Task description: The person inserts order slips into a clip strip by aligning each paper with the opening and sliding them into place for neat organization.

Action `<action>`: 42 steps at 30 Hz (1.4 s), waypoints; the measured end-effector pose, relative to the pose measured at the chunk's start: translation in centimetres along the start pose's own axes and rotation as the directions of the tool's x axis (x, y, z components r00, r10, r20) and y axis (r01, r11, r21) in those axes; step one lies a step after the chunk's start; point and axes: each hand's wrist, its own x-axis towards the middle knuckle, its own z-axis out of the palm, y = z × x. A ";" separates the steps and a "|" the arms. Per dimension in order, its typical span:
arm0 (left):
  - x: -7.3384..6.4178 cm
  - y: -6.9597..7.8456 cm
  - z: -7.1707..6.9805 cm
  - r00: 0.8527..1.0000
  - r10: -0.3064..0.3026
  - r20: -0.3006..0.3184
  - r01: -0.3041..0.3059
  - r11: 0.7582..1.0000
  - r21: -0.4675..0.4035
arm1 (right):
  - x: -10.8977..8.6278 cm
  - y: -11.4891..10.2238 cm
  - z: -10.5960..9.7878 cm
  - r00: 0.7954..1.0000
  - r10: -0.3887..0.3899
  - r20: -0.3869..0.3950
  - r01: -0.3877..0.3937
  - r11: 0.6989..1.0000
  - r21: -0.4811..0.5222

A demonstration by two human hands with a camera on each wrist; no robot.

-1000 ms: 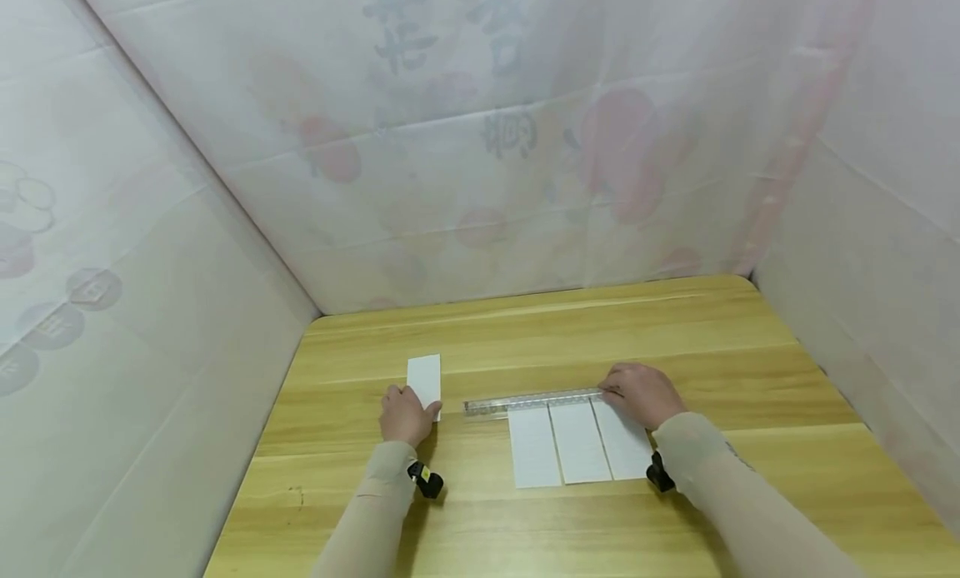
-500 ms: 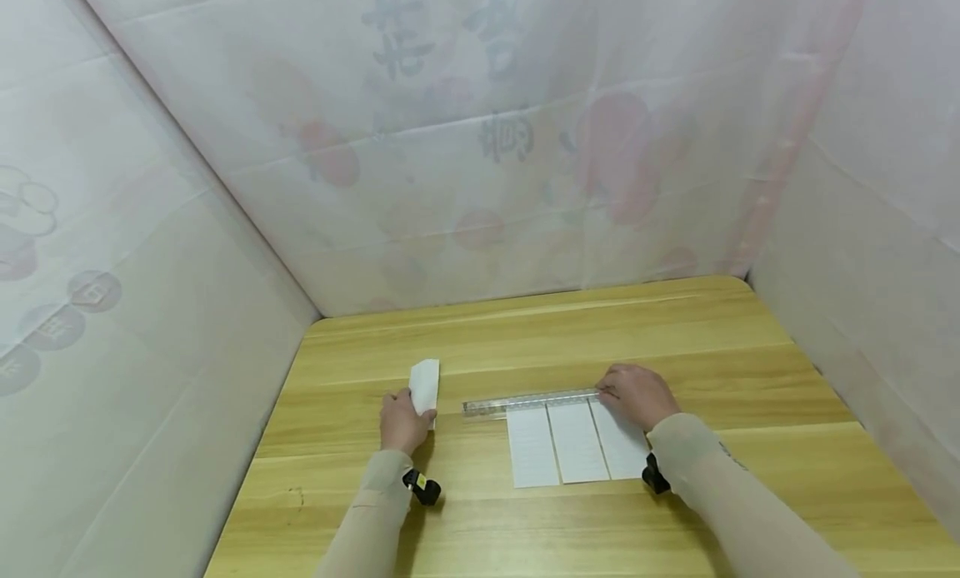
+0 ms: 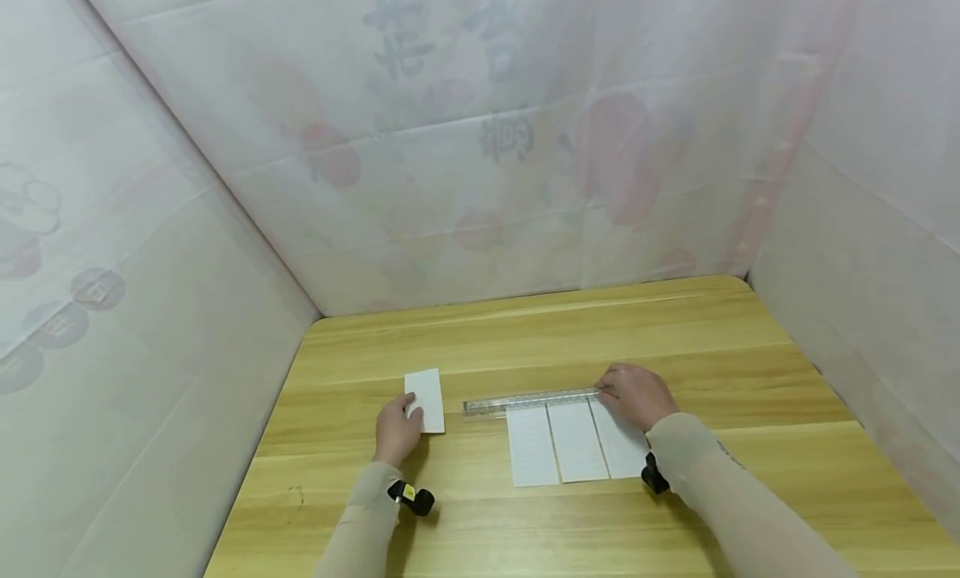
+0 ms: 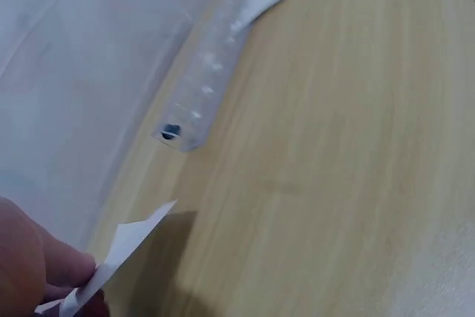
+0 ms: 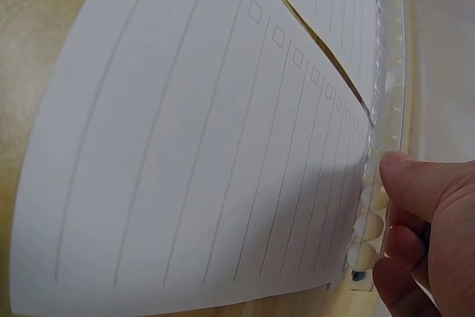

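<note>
My left hand (image 3: pixel 398 431) pinches a small white paper sheet (image 3: pixel 428 401) between thumb and fingers at the table's left middle. In the left wrist view that sheet (image 4: pixel 125 249) is bent and casts a shadow on the wood. My right hand (image 3: pixel 641 397) grips the right end of a clear plastic ruler (image 3: pixel 495 406) with thumb and fingers. Three white sheets lie side by side below the ruler, a left one (image 3: pixel 533 449), a middle one (image 3: pixel 577 445) and a right one (image 3: pixel 619 440). The right wrist view shows printed lines and small boxes on the nearest sheet (image 5: pixel 185 154).
The wooden table (image 3: pixel 525 532) extends around both hands. Pale printed curtains (image 3: pixel 450 170) hang behind and on both sides of it. A small black camera (image 3: pixel 412 499) is strapped to the left wrist, another (image 3: pixel 655 475) to the right.
The left hand has picked up the sheet, tilted it and drawn it slightly toward me, its thumb now on top. The right hand and ruler stay put.
</note>
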 end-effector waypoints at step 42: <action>-4.6 2.1 1.6 0.918 0.118 0.378 0.039 0.923 -0.384 | 1.3 -1.2 -1.1 0.989 -0.145 0.033 0.148 0.970 -0.195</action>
